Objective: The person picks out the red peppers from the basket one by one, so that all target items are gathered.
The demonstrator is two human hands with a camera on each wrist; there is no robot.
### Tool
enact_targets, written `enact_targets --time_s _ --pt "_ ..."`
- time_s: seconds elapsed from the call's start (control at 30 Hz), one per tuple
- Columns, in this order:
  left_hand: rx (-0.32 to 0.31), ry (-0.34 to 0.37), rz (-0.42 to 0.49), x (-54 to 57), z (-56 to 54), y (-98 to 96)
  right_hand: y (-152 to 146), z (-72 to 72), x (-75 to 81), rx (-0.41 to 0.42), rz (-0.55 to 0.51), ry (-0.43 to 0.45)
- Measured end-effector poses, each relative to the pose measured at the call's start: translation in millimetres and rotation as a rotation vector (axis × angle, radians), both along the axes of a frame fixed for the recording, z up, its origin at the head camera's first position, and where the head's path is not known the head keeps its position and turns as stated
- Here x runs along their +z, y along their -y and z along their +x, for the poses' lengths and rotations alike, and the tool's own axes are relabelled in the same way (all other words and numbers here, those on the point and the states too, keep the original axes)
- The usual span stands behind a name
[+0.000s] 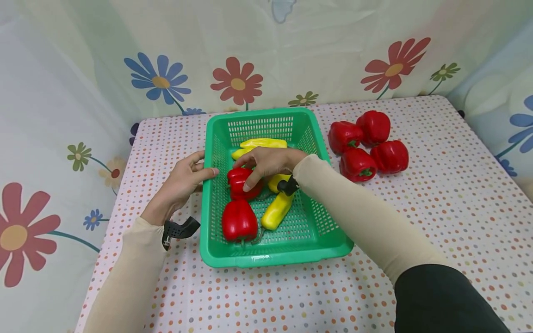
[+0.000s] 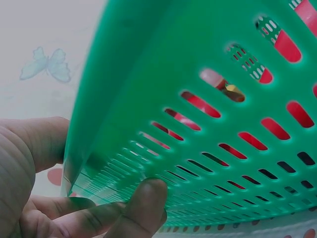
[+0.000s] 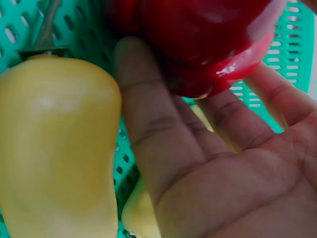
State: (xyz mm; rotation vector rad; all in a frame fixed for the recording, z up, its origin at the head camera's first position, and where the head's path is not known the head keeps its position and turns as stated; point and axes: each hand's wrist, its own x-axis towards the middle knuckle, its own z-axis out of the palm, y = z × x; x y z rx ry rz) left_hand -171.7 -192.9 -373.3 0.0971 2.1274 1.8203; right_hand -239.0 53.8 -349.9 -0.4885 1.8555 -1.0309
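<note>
A green plastic basket (image 1: 258,260) with slotted walls stands on the table. My left hand (image 1: 183,179) holds its left side, thumb over the rim and fingers against the outer wall (image 2: 148,89). Inside the basket, my right hand (image 1: 269,161) grips a red bell pepper (image 1: 235,186), thumb on the near side and fingers on the far side. In the right wrist view, the fingers lie against the glossy pepper (image 3: 213,29). A second red bell pepper (image 1: 239,221) rests nearer the front. Beside it lies a long yellow vegetable (image 1: 276,213); its stem shows in the right wrist view.
Several red bell peppers (image 1: 358,164) sit grouped on the dotted table (image 1: 441,217) to the right of the basket. More yellow vegetables (image 1: 264,142) lie at the basket's back, partly behind my right hand. A flowered cloth (image 1: 316,55) hangs behind the table.
</note>
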Motion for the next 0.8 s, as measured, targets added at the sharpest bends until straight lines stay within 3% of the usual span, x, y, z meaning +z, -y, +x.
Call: enact_targets --time_s 0.43,0.8 --pt "0.008 0.012 0.006 -0.2 1.2 -0.1 1.4 5.5 1.7 0.026 0.047 -0.077" --pt "0.004 0.003 0.006 1.1 2.1 -0.9 -7.1 3.1 6.0 -0.038 0.128 -0.195"
